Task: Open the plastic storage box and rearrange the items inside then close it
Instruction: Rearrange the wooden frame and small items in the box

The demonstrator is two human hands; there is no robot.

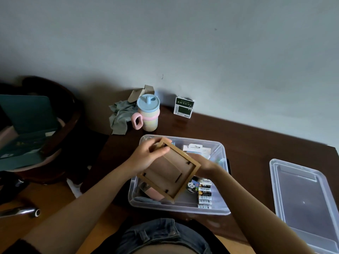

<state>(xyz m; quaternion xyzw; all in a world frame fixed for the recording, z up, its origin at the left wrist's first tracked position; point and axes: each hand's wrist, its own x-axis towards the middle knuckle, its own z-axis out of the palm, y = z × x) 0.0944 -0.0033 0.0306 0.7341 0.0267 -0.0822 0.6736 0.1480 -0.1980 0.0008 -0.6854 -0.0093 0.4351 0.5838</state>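
The clear plastic storage box (222,153) stands open on the dark wooden table, just in front of me. Its clear lid (302,195) lies apart on the table to the right. Above the box I hold a wooden picture frame (170,171) with its brown back facing up, tilted. My left hand (148,154) grips the frame's far left corner. My right hand (200,165) holds its right edge, partly hidden behind the frame. Inside the box lie a pack of batteries (205,194), a panda card (192,185), white packets (197,149) and a pink item (154,194).
At the table's back stand a pastel cup with a blue lid and pink handle (147,112), a grey cloth (120,116), a torn cardboard piece (141,92) and a small dark green carton (184,107). A chair with a teal bag (27,125) is at left.
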